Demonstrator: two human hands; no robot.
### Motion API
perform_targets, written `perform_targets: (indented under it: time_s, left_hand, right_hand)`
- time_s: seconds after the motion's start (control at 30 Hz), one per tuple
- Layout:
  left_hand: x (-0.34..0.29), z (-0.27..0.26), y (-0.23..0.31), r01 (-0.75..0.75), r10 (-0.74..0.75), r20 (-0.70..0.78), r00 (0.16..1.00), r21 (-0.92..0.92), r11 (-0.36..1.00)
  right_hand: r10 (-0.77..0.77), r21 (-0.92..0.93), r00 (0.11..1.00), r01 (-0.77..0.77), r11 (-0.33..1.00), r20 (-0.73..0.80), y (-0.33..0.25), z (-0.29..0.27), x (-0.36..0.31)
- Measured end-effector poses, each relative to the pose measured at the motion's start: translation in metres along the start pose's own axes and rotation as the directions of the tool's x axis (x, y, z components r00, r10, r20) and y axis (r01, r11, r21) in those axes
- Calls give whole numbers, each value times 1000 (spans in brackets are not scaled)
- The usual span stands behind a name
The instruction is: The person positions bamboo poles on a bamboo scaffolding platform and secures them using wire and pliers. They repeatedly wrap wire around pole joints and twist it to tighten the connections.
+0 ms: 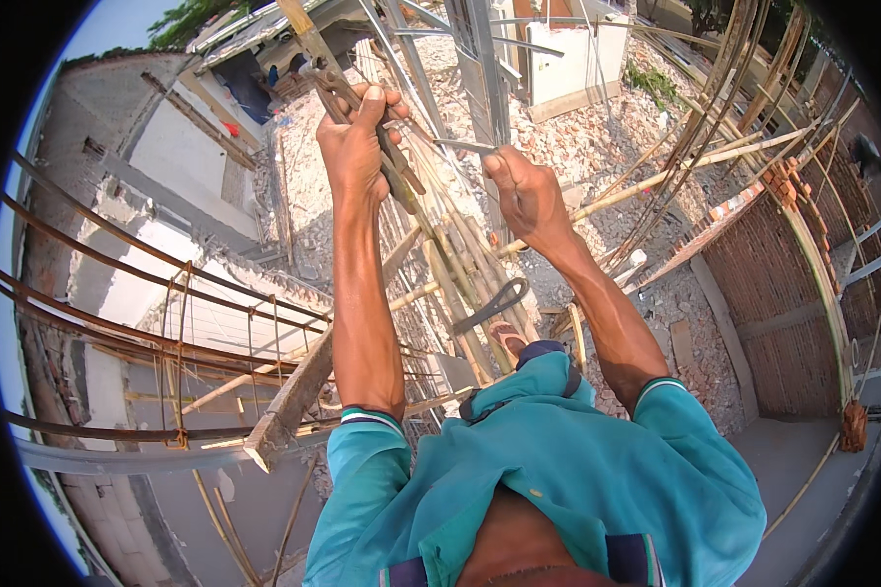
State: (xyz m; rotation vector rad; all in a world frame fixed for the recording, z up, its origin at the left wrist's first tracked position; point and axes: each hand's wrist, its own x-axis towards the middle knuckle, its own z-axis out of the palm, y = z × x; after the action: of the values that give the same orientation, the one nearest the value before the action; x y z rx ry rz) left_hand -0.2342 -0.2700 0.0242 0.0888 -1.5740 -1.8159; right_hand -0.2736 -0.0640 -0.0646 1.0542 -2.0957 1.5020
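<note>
My left hand is raised ahead of me, fingers closed around a dark two-handled tool that looks like pincers. Its upper end lies close to a wooden bar. To the right, my right hand is closed in a fist at about the same height. A thin, flat grey strip sticks out of this fist toward the left hand; its kind cannot be made out. Just beyond the right hand stands an upright grey steel post.
Bamboo poles run beneath me, with a foot and a dark looped strip over them. Rusty rebar curves across the left, near a wooden beam. Rubble covers the ground below. A brick wall stands right.
</note>
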Motion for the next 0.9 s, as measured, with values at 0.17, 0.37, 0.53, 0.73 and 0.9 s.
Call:
perform_targets:
  time_s: [0.17, 0.37, 0.53, 0.73, 0.9]
  left_hand:
    - [-31, 7, -14, 131, -130, 25, 991, -289, 948]
    - [-42, -9, -11, 189, -187, 40, 982, -371, 909]
    - [-51, -4, -6, 168, -186, -29, 982, -310, 936]
    - [-58, 0, -4, 160, -190, -118, 975, -228, 961]
    - [-73, 12, -10, 222, -238, -45, 970, -224, 949]
  right_hand:
    - [151, 9, 962, -157, 988, 229, -19, 20, -2]
    - [261, 87, 918, -298, 950, 298, -12, 31, -24]
    - [269, 91, 909, -312, 946, 319, -10, 30, -35]
    - [-3, -46, 999, 1, 999, -45, -23, 23, -27]
    - [80, 420, 996, -55, 906, -42, -28, 33, 3]
